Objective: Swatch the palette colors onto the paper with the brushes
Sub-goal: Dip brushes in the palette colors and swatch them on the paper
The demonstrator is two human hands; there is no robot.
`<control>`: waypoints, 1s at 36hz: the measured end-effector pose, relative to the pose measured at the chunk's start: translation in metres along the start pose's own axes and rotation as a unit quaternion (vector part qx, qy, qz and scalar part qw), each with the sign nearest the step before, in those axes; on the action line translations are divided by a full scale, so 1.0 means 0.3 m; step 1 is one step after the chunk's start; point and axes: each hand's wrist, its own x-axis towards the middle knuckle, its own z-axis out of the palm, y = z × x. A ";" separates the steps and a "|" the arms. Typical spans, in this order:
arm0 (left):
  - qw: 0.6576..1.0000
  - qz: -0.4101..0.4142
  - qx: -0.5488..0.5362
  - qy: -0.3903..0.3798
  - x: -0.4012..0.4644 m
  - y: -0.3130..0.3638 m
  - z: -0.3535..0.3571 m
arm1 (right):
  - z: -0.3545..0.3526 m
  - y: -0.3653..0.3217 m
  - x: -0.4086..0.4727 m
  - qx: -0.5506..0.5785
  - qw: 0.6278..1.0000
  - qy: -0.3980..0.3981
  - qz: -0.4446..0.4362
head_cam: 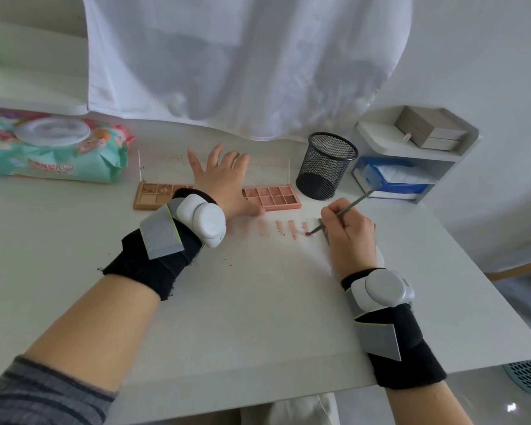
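My left hand (223, 174) lies flat with fingers spread over the middle of the open eyeshadow palette (272, 198), hiding its centre; brown pans show at its left end and pink pans at its right. My right hand (348, 237) pinches a thin brush (347, 208), whose tip touches the white paper (258, 286) at the right end of a row of several pinkish swatches (292, 229).
A black mesh pen cup (327, 165) stands behind the palette on the right. A wet-wipes pack (51, 145) lies at the back left. A white shelf unit (417, 148) with boxes and a blue tissue pack sits at the right. The table's front and right edges are close.
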 end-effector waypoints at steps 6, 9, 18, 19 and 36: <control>1.000 0.000 0.000 0.002 0.000 0.000 0.005 | 0.001 -0.002 -0.002 -0.009 1.000 0.005 -0.014; 1.000 0.002 0.001 0.003 0.000 -0.001 0.005 | 0.002 -0.007 0.000 -0.018 1.000 -0.014 -0.015; 1.000 0.003 0.000 0.003 0.000 -0.001 0.005 | -0.002 -0.006 -0.010 0.027 0.999 0.039 -0.005; 1.000 0.003 0.000 0.003 0.001 0.000 0.005 | -0.003 -0.006 -0.009 0.027 0.999 0.037 -0.005; 1.000 0.004 0.001 0.004 0.000 -0.005 0.006 | 0.003 0.004 -0.002 -0.009 1.000 0.001 0.000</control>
